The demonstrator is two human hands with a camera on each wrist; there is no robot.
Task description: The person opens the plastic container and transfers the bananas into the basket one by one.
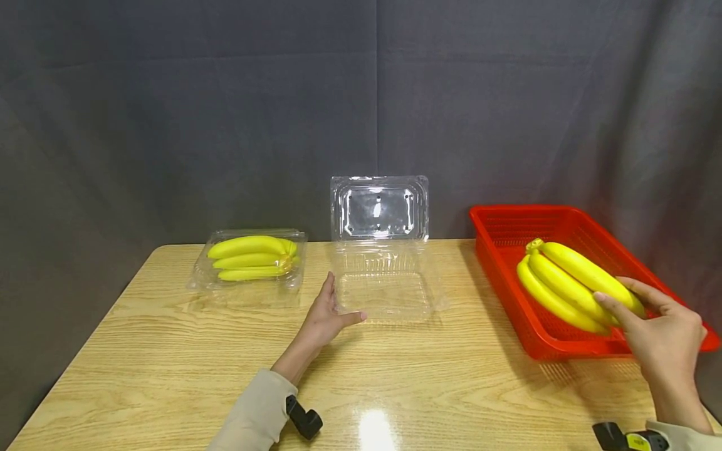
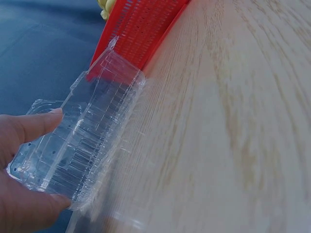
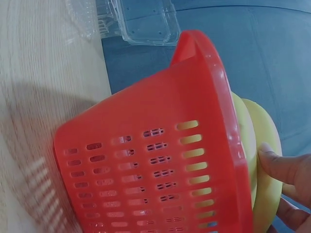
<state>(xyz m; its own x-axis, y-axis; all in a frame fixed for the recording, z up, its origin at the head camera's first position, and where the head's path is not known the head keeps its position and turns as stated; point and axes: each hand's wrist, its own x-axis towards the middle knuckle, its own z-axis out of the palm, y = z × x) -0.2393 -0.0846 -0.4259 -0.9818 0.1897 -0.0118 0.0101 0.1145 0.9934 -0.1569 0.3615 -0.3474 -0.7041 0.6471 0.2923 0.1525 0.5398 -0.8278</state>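
Note:
My right hand (image 1: 665, 332) grips the lower right end of a bunch of yellow bananas (image 1: 570, 282), which is over the red plastic basket (image 1: 510, 307). In the right wrist view, the basket wall (image 3: 160, 121) hides part of the bananas (image 3: 265, 136), and the thumb lies against one of them. Near the table's middle stands a clear plastic clamshell container (image 1: 383, 297) with its lid raised upright. My left hand (image 1: 324, 319) holds that container at its left front corner, thumb along the front edge. The left wrist view shows thumb and finger on the clear plastic (image 2: 92, 131).
At the left back of the wooden table (image 1: 169, 351) sits another clear container (image 1: 205, 275) with bananas (image 1: 254, 257) inside. A dark grey curtain (image 1: 254, 125) hangs behind the table. The basket takes up the right side.

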